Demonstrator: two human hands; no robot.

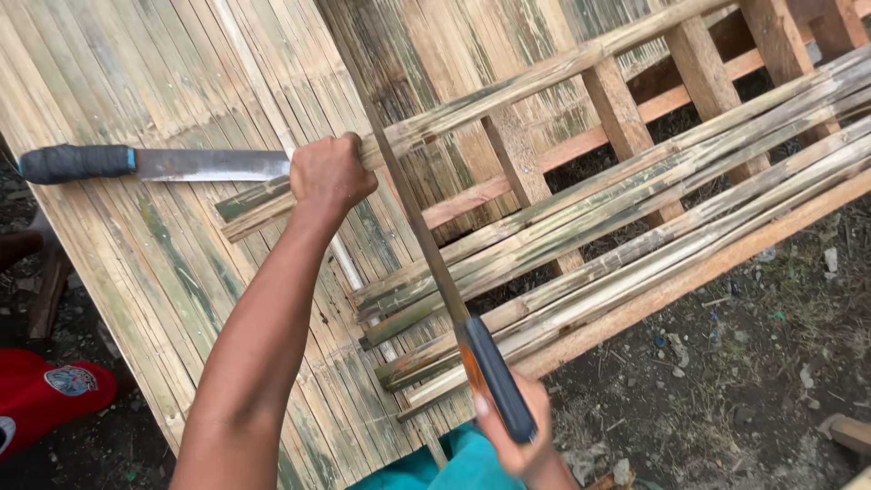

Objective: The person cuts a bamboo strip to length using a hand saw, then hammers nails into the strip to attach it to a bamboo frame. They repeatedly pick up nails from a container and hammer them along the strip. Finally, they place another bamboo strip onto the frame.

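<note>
My left hand (328, 174) is closed around the end of a long split bamboo strip (508, 86) that runs up to the right over a wooden frame (626, 118). My right hand (519, 443) grips the dark handle of a thin hand saw (426, 245); its blade runs up and left and crosses the bamboo strip just right of my left hand. A large knife (154, 164) with a black handle lies flat on the bamboo panel (136, 263), its blade tip close to my left hand.
Several more bamboo strips (653, 218) lie side by side across the wooden frame. Bare dirt with scraps (762, 363) lies at the lower right. A red cloth item (45, 395) sits at the lower left, beside a piece of wood (41, 290).
</note>
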